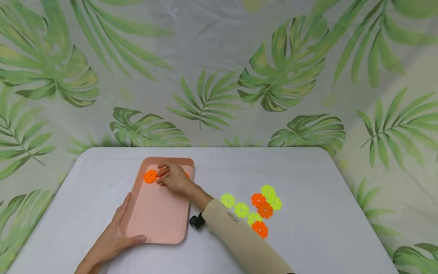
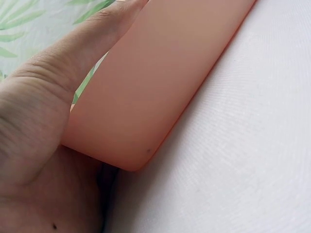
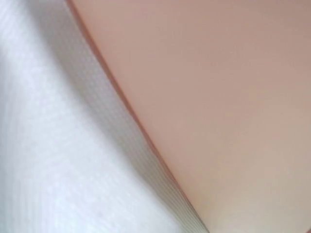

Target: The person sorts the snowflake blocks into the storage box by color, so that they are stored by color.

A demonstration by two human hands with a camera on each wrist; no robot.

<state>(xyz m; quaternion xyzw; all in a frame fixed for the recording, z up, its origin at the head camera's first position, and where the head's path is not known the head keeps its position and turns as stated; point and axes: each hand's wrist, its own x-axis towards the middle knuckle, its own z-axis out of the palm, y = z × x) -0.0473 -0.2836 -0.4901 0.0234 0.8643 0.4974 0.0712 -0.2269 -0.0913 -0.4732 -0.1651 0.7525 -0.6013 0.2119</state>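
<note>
A shallow, rounded-corner pink plastic tray (image 1: 161,217) lies on the white cloth-covered table (image 1: 325,236), left of the middle. The person's left hand (image 1: 113,238) holds the tray at its near left corner: the fingers lie straight along the left rim and the thumb presses against the near edge, so this grip is flat and relaxed rather than curled; the left wrist view shows the palm and thumb (image 2: 73,53) against the tray's outer wall (image 2: 160,73), with the table cloth beside it. The right hand (image 1: 174,179), in a beige sleeve (image 1: 239,239), reaches over the tray's far end with its fingers bent down at the tray floor. Just left of its fingertips lies an orange flower-shaped plastic disc (image 1: 149,176), touching or all but touching them; whether the grip actually pinches that disc cannot be told. A sliver of orange (image 1: 186,174) also shows at the hand's right side, mostly hidden. The right wrist view shows only the tray's pink surface (image 3: 218,97) and the white cloth (image 3: 48,145). To the right of the tray, well apart from it, a loose cluster of yellow-green and orange flower discs (image 1: 256,209) rests on the table, some overlapping. A small black object (image 1: 196,221) sits at the right wrist. Behind the table hangs a leaf-printed backdrop (image 1: 219,68).
</note>
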